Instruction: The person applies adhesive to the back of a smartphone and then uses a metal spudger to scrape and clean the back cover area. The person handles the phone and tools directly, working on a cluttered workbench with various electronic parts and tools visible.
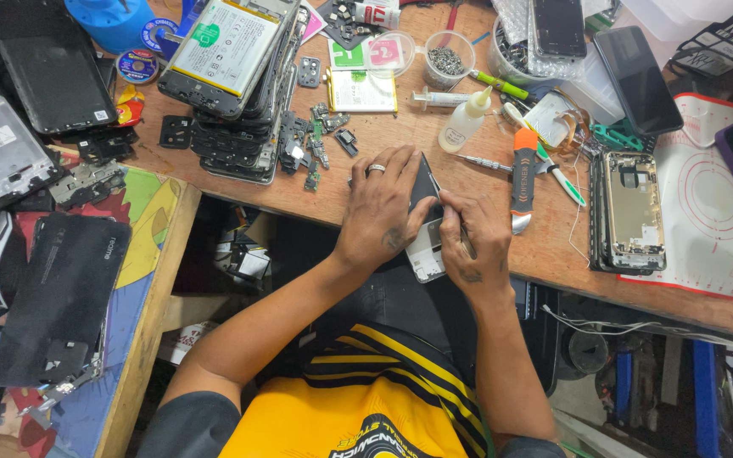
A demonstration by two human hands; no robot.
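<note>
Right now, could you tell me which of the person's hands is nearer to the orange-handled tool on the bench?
Right. The right hand lies just left of the orange-handled tool, nearly beside its metal tip. The left hand rests farther left, on the other side of the phone both hands hold.

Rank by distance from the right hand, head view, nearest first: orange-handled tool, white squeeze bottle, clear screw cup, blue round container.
From the right hand:
1. Orange-handled tool, just beyond the hand, slightly to its right on the wooden bench.
2. White squeeze bottle, farther back, lying tilted.
3. Clear screw cup, behind the bottle near the far edge.
4. Blue round container, far top-left corner.
</note>
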